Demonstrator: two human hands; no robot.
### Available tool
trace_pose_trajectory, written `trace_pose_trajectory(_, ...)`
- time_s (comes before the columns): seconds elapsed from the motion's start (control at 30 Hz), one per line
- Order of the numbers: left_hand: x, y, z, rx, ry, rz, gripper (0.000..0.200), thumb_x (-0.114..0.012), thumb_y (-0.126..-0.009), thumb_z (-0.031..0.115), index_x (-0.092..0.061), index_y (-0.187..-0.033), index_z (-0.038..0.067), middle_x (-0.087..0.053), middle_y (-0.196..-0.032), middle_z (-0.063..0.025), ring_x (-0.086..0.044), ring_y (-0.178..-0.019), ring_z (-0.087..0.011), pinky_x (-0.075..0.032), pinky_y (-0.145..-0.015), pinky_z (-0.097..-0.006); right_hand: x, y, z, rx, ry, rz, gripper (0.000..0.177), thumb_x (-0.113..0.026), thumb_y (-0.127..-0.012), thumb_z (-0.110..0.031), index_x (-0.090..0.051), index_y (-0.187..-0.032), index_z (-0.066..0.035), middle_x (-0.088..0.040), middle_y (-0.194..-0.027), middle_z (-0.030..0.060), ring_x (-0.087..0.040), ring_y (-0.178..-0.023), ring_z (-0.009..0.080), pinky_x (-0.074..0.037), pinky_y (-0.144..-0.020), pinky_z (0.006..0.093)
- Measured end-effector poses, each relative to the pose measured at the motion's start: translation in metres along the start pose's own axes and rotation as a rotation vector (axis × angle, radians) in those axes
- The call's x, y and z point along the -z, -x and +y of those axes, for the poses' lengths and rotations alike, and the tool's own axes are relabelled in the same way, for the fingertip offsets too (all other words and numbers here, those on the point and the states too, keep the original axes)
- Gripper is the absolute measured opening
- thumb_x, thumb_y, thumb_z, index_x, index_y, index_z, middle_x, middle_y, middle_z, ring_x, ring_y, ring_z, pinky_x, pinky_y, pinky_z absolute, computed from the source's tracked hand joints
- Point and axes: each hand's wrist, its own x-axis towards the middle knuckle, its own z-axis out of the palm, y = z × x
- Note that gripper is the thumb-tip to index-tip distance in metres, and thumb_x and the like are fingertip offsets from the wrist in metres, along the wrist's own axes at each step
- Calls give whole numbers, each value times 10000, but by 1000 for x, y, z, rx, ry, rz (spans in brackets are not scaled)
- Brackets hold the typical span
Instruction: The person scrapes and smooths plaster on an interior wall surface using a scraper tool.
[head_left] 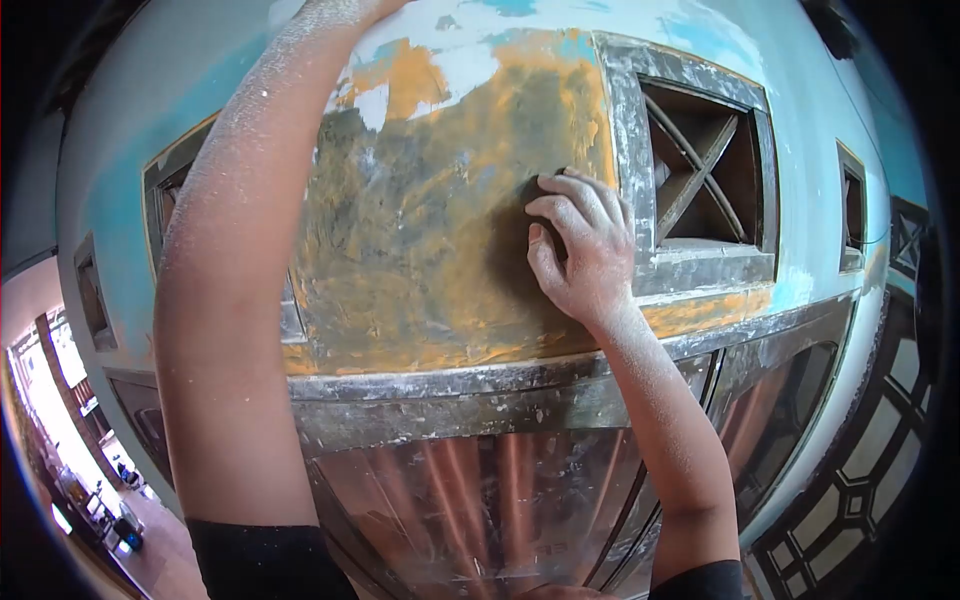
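My right hand, dusted with white powder, is against the patchy wall panel just left of a framed vent opening. Its fingers are curled, and a dark edge shows by the fingertips; shadow keeps me from telling what it is. The panel is smeared ochre, brown and grey, with white and turquoise paint along its top. My left arm reaches up across the left side, powdery along the forearm. Only the base of my left hand shows at the top edge, near the upper wall; its fingers are out of frame.
The worn wooden vent frame holds crossed slats. Below the panel runs a scuffed wooden rail above glass panes with reddish curtains. A dark patterned grille stands at right. A bright doorway opens at far left.
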Motion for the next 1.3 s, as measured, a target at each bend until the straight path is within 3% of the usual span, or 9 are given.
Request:
trace_pose_trajectory(0.2, -1, -40, 3, -6, 40, 50, 219, -769, -784, 221, -747, -934, 62, -742, -1004, -178, -705, -1036, -351, -563, -913, -457, 4, -3, 0, -24, -33, -37, 205, -704, -811, -183, -672, -1010, -148, -657, -1218, 48, -579, -1274, 301, -424, -1063, 485)
trace_pose_trajectory(0.3, 12, -15, 11, -12, 49, -4, 231, -761, -789, 223, -735, -957, 67, -736, -990, -182, -704, -1025, -355, -558, -909, -463, 3, -2, 1, -22, -28, -48, 225, -705, -820, -187, -669, -1037, -143, -647, -1238, 65, -573, -1280, 311, -418, -1080, 497)
trace_pose_trajectory(0.37, 17, 0, 17, -172, 78, 26, 246, -752, -798, 228, -711, -982, 70, -730, -987, -188, -701, -1012, -364, -554, -892, -474, 1, -1, -1, -26, -10, -60, 241, -705, -831, -191, -664, -1064, -141, -635, -1258, 76, -564, -1290, 320, -414, -1091, 508)
trace_pose_trajectory(0.67, 2, -18, 22, -192, 197, 51, 319, -729, -807, 233, -674, -1081, 79, -727, -1022, -190, -692, -1034, -362, -543, -902, -470, 2, 0, -3, -45, -21, -62, 262, -706, -834, -196, -664, -1089, -152, -629, -1271, 78, -552, -1309, 321, -396, -1120, 523)
trace_pose_trajectory(0.8, 1, -9, 34, -160, 282, -27, 327, -715, -814, 234, -676, -1104, 89, -731, -1047, -185, -691, -1054, -358, -541, -916, -472, 11, 18, -7, -53, 38, -110, 329, -714, -832, -214, -660, -1154, -171, -595, -1350, 79, -516, -1359, 321, -363, -1155, 548)
trace_pose_trajectory(0.97, -3, -12, 40, -103, 152, -15, 316, -698, -834, 231, -688, -1129, 120, -739, -1055, -173, -701, -1054, -351, -551, -913, -470, 10, 18, -10, -110, 92, -183, 498, -705, -859, -282, -601, -1342, -217, -506, -1483, 93, -426, -1441, 335, -292, -1181, 625)
trace_pose_trajectory(1.07, 5, -9, 25, -48, -3, -94, 309, -706, -839, 242, -689, -1124, 126, -742, -1040, -168, -709, -1035, -346, -558, -897, -472, 4, 9, -5, -215, 250, -267, 643, -597, -970, -438, -409, -1572, -311, -290, -1674, 97, -230, -1561, 377, -116, -1194, 755)
trace_pose_trajectory(1.17, 3, 18, -8, -48, -126, -121, 341, -715, -842, 265, -686, -1157, 136, -744, -1030, -165, -714, -1028, -340, -565, -882, -472, -5, -20, 5, -190, 317, -276, 635, -488, -1020, -512, -347, -1608, -320, -224, -1710, 99, -178, -1579, 380, -97, -1202, 752)
trace_pose_trajectory(1.3, 7, 48, -24, -8, -183, -189, 373, -693, -866, 293, -679, -1213, 156, -742, -1051, -165, -714, -1042, -327, -566, -878, -472, -31, -76, 31, -103, 356, -134, 634, -468, -1022, -542, -356, -1604, -317, -261, -1703, 91, -200, -1577, 368, -102, -1218, 728)
